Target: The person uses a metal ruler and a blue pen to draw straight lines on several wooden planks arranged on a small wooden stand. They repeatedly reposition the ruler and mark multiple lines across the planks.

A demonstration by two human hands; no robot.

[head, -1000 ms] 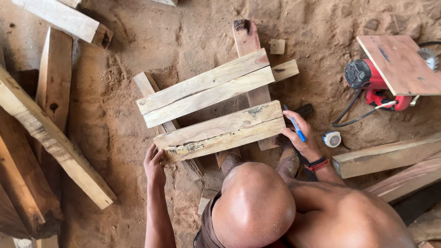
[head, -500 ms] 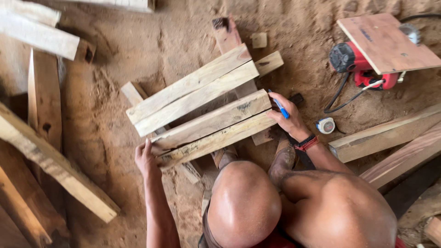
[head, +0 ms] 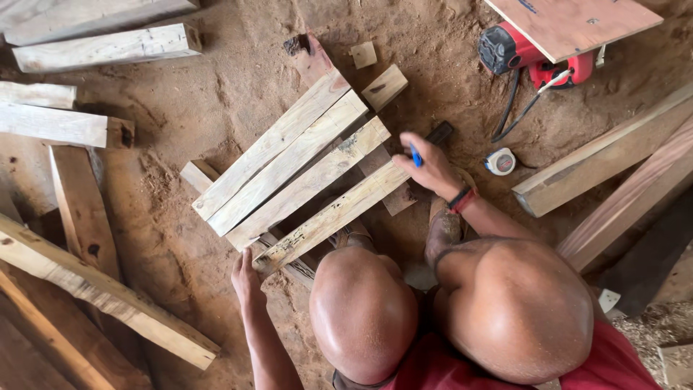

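Right hand: the right hand is closing its fingers around a blue pen and resting at the right end of the nearest plank; half a second ago it was sitting at the same end, so it is staying put while the view shifts.
Left hand: the left hand is lying flat, fingers loosely spread and holding nothing, touching the ground just at the plank's left end; it is keeping that place from a second ago.
Planks: four pale planks are lying side by side, slanting up to the right across two darker cross pieces; their order is unchanged.
What is changing: mostly the camera, which is now showing the boards larger and more to the centre; the hands are barely moving.
Meaning: judging by the steady grip and the braced end, the marking on the nearest plank looks to be under way rather than finished.
Nearby: a tape measure is lying on the sawdust near the right wrist; a red power tool is sitting beyond it, partly under a board.
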